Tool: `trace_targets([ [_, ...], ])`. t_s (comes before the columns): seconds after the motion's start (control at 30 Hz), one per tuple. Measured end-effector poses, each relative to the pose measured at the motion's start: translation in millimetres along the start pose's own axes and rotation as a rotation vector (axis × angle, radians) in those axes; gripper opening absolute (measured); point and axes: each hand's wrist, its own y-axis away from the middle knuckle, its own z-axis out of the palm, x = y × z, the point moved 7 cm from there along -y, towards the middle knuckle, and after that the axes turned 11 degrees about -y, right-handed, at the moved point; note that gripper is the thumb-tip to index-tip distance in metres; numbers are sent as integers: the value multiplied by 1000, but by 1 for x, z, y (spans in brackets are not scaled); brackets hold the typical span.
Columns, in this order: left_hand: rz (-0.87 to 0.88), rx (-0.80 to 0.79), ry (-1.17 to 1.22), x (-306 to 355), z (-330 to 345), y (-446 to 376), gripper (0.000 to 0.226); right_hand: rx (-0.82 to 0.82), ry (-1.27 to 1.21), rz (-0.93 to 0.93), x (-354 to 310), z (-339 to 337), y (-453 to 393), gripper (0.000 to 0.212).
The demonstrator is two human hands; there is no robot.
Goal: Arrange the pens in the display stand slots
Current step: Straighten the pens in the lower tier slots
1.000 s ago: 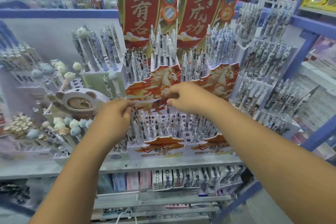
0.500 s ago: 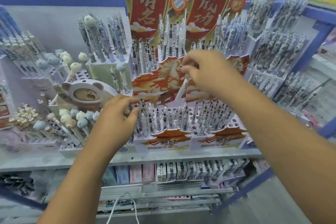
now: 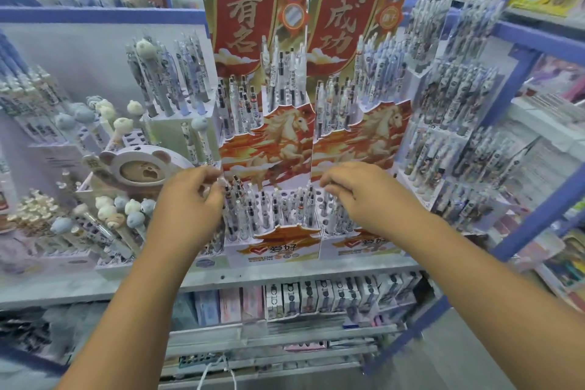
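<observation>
Two red-and-gold horse display stands (image 3: 285, 149) stand side by side on the shelf, with white pens (image 3: 275, 209) upright in the tiered slots. My left hand (image 3: 190, 203) is at the left end of the lower tier, and its thumb and fingertips pinch the top of a pen there. My right hand (image 3: 361, 196) hovers over the lower tier of the right stand (image 3: 364, 244), fingers curled down round a pen among the slots. The hand hides most of that pen. Some slots near it show as open holes.
A bear-themed stand (image 3: 142, 168) of plush-topped pens sits to the left. Racks of patterned pens (image 3: 452, 123) crowd the right. The blue shelf frame (image 3: 538, 206) slants along the right side. Boxed stock (image 3: 316, 294) fills the shelf below.
My right hand has come down from in front of the horse panel, with the pen, to the lower tier of the right stand. My left hand stayed at the left end of the lower tier.
</observation>
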Motion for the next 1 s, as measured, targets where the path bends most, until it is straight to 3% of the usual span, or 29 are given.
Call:
trace_targets([
  [0.2, 62, -4, -43, 7, -3, -11, 25, 79, 125, -48, -2, -9, -5, 20],
  [0.33, 105, -114, -109, 11, 8, -21, 26, 112, 108, 122, 6, -12, -5, 31],
  [0.5, 147, -209, -221, 13, 17, -29, 29, 72, 166, 88, 12, 7, 2, 25],
  [0.67, 122, -310, -326, 15, 23, -39, 30, -6, 149, 106, 21, 13, 5, 31],
  [0.9, 169, -233, -556, 25, 23, -39, 26, 187, -141, 65, 28, 1, 23, 32],
  [1.0, 160, -160, -509, 27, 17, -37, 23, 245, -190, 89, 36, 1, 31, 33],
])
